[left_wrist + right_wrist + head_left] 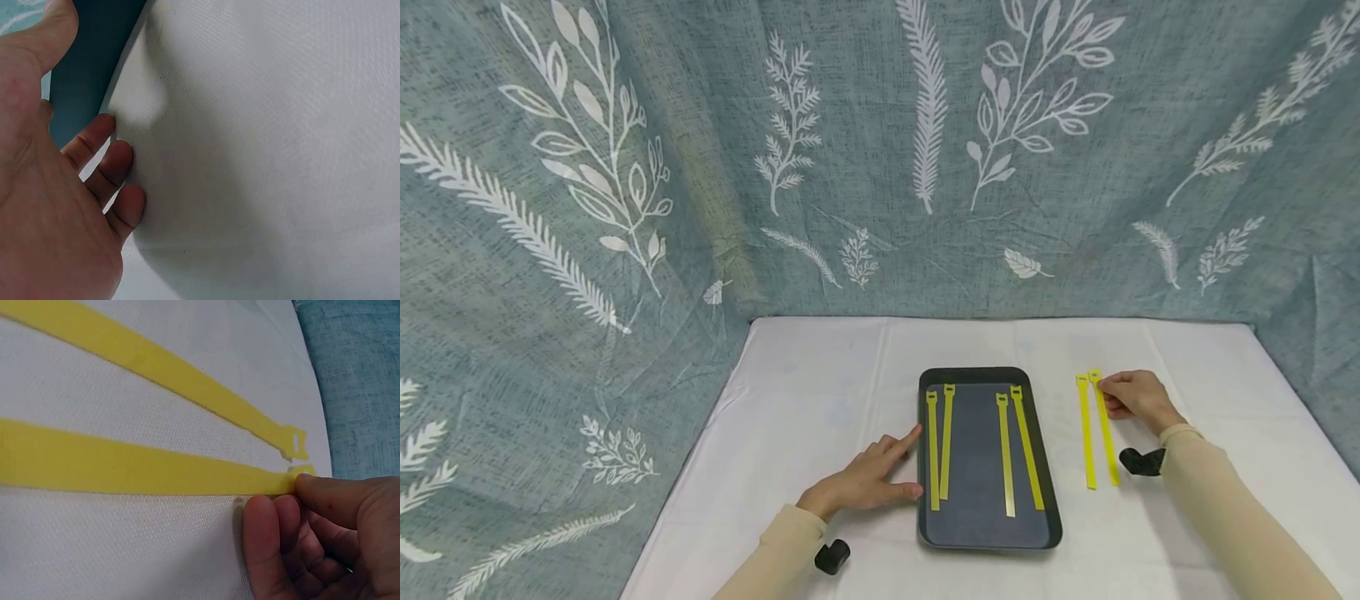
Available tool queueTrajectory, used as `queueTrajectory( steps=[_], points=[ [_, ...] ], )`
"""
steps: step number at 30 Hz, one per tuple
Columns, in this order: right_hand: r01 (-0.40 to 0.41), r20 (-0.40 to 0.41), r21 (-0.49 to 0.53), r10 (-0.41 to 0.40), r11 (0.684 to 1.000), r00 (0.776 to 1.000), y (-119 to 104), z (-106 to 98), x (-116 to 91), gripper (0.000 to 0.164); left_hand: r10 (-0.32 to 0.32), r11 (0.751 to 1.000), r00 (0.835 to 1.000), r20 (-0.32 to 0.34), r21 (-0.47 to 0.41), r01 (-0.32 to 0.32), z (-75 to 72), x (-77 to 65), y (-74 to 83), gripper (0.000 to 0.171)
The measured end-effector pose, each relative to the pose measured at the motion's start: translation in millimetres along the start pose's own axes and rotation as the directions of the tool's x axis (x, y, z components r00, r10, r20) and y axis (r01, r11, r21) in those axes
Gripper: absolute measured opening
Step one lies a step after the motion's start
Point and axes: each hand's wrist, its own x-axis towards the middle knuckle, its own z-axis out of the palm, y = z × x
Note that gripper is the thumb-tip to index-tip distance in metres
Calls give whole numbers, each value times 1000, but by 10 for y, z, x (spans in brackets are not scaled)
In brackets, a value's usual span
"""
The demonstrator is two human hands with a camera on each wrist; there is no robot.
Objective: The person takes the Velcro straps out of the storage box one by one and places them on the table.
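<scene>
A dark rectangular tray (pixel 967 529) lies on the white cloth. Two yellow hook-and-loop cable ties (pixel 933 450) lie along its left side and two more yellow cable ties (pixel 1006 462) along its right side, slotted heads at the far end. My left hand (pixel 863 481) rests at the tray's left edge, index finger and thumb extended to the rim. To the right of the tray, my right hand (pixel 1138 396) pinches a yellow cable tie (pixel 156 464) just below its slotted head, between thumb and fingers. Beside it on the cloth lies another yellow cable tie (pixel 1086 433), heads close together.
White cloth (pixel 820 375) covers the table around the tray. A teal curtain with white leaf prints (pixel 865 167) hangs behind and at both sides. Small black devices (pixel 832 557) show at both wrists.
</scene>
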Motion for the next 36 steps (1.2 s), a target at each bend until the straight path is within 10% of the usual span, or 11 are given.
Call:
queueTrajectory(
  steps=[20,36],
  points=[
    [9,12,46,-10,999,1000,-86,-58,-39,46,-16,1000,1000,22,9,15,-25,-23,7,90],
    [207,24,169,-214,964,976,-982,-129,-142,51,-26,999,998,60,25,24,-92,-19,72,91]
  ],
)
